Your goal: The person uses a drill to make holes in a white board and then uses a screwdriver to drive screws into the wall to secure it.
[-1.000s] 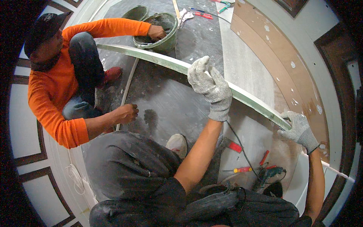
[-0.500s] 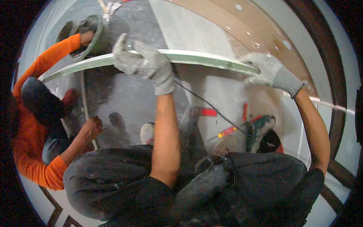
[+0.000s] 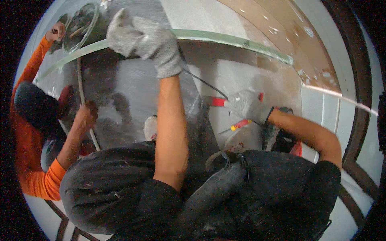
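A long, gently curved pale-green strip with a white edge [image 3: 233,42] spans the upper part of the view. My gloved left hand [image 3: 140,42] grips it left of its middle, fingers closed round it. My gloved right hand [image 3: 243,105], blurred, reaches down below the strip beside a red-handled flat tool [image 3: 217,101]; whether its fingers hold that tool cannot be made out. A yellow-and-red handled screwdriver [image 3: 240,124] lies just below that hand, near a dark power tool [image 3: 271,136] and a thin black cable [image 3: 203,82].
A co-worker in orange sleeves [image 3: 34,172] crouches at left, one hand beside a green bucket [image 3: 90,24], the other near a pale rod [image 3: 80,80]. Tan curved boards [image 3: 289,32] edge the upper right. Dark-framed wall panels [image 3: 358,88] curve along the right rim.
My right hand has let go of the strip's right end and moved down to the tools. My left hand and strip have shifted up in view. The co-worker's upper hand left the bucket.
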The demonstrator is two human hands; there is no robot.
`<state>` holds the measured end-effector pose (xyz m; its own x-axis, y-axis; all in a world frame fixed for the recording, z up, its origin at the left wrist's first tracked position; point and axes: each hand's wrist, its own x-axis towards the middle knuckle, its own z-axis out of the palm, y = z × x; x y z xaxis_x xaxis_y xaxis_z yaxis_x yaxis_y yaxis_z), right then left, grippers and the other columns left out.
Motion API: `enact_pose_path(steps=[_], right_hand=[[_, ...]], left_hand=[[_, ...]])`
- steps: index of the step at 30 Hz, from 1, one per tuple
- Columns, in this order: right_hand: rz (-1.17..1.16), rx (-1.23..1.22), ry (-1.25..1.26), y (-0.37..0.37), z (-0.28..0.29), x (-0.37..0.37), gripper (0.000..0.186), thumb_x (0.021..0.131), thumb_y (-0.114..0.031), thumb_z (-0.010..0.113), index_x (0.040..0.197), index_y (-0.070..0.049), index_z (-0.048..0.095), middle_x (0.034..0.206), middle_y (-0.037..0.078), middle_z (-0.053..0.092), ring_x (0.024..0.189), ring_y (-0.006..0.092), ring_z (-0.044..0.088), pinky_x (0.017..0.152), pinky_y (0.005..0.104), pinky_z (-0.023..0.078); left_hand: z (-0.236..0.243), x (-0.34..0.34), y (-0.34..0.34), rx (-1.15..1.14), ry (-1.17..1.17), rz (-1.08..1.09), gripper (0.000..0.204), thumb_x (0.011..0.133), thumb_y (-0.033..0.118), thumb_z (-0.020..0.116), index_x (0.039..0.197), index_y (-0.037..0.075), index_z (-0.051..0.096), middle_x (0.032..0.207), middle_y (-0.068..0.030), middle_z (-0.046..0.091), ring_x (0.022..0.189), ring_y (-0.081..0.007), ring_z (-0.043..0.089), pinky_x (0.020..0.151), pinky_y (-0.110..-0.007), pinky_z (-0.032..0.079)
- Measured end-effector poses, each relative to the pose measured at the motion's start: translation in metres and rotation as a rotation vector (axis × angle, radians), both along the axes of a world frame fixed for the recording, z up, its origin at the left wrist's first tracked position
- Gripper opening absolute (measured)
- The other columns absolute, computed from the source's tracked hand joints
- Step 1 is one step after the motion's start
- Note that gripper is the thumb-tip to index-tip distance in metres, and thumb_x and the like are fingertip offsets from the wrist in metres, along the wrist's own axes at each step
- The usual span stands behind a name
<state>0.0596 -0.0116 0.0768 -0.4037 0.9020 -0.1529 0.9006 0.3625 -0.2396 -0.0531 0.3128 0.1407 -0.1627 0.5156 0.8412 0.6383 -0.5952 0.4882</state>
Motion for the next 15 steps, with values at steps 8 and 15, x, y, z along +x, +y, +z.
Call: enact_pose_path(steps=[8, 15], right_hand=[[0.157, 0.089, -0.016, -0.056, -0.115, -0.016, 0.020, 0.087, -0.020, 0.064, 0.105, -0.011, 0.065, 0.093, 0.006, 0.065, 0.085, 0.0266, 0.065, 0.074, 0.0431, 0.053], [0.177, 0.068, 0.099, -0.031, -0.073, -0.012, 0.017, 0.090, -0.024, 0.063, 0.102, -0.014, 0.069, 0.103, 0.007, 0.069, 0.091, 0.0265, 0.066, 0.078, 0.0451, 0.055]], left_hand=[[0.017, 0.003, 0.002, -0.035, -0.205, -0.075, 0.024, 0.091, 0.005, 0.059, 0.114, 0.002, 0.063, 0.107, -0.0147, 0.060, 0.105, -0.0336, 0.054, 0.102, -0.048, 0.039], [0.020, -0.007, 0.002, -0.007, -0.300, -0.075, 0.022, 0.092, 0.004, 0.060, 0.114, 0.003, 0.065, 0.107, -0.0119, 0.063, 0.109, -0.0312, 0.055, 0.103, -0.046, 0.040]])
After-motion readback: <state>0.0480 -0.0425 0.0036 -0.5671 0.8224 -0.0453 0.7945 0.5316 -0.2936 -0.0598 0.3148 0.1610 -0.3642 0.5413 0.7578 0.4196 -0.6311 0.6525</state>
